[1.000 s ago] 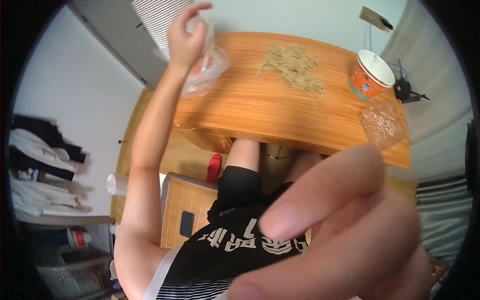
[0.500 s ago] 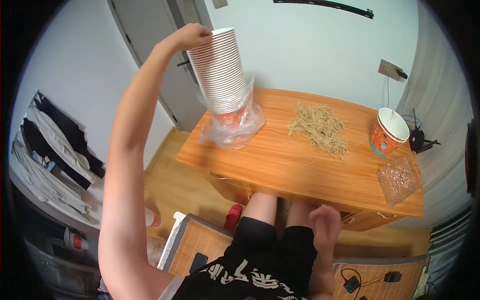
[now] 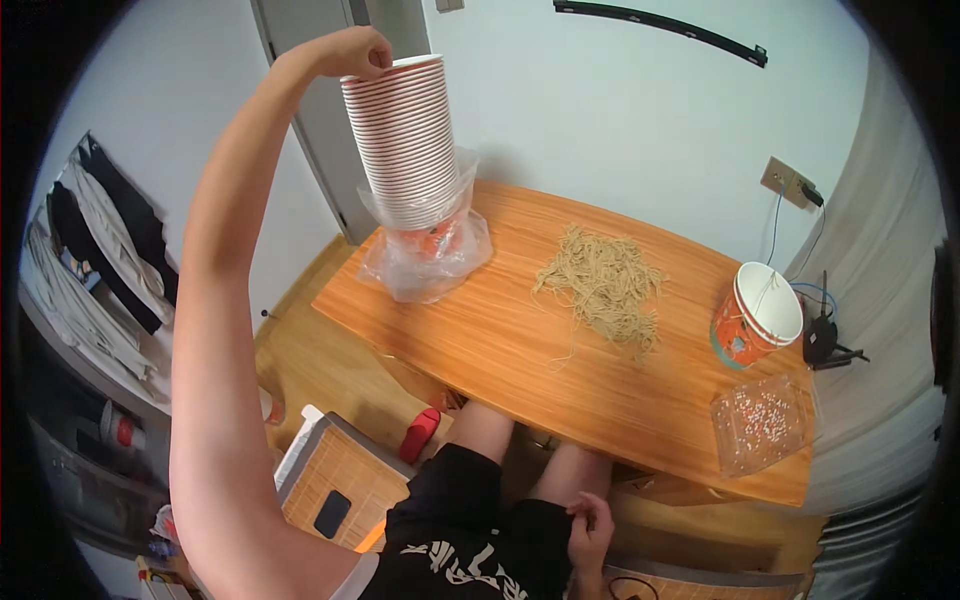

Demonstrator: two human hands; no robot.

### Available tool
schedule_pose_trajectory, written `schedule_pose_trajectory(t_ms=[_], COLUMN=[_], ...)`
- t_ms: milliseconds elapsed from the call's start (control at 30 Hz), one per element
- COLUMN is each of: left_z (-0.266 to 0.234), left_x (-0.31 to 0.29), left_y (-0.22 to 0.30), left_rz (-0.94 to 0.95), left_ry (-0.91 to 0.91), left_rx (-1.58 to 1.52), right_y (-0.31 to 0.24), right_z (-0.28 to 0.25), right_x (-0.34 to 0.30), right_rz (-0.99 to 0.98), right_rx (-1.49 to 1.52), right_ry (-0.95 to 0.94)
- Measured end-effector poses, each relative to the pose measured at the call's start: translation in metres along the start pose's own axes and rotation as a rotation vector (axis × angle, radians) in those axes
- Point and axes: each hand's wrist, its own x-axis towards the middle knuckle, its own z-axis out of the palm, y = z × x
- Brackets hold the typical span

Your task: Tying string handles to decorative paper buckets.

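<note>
a passable gap separates cup stack (image 3: 405, 150) and string pile (image 3: 605, 285).

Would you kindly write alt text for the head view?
The left hand grips a tall stack of paper tubs, base bagged, on a wooden desk; the right hand is loosely curled below. Farther right sit tangled twine, an orange paper tub and a clear tray.

**Black clothes with white details**

Well below the gripping left hand (image 3: 358, 50), the person wears a black cloth top (image 3: 402, 578) with large white printed characters (image 3: 440, 553) and a white edge (image 3: 355, 580) by the left shoulder. Black cloth shorts (image 3: 445, 490) are worn too.
</note>
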Motion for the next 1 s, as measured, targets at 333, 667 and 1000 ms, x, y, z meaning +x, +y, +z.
schedule_pose_trajectory(t_ms=[333,667,1000], left_z=[-0.010,0.026,-0.020], left_x=[-0.037,-0.005,-0.028], left_y=[0.017,-0.012,0.003], left_rz=[-0.130,0.100,0.003], left_ry=[0.127,0.193,0.095], left_rx=[-0.248,-0.008,0.025], right_y=[-0.039,0.005,-0.019], right_z=[-0.037,0.057,0.073], right_x=[0.015,0.004,0.038], right_rz=[-0.070,-0.146,-0.216], right_rx=[-0.220,-0.160,-0.194], right_ry=[-0.036,0.136,0.006])
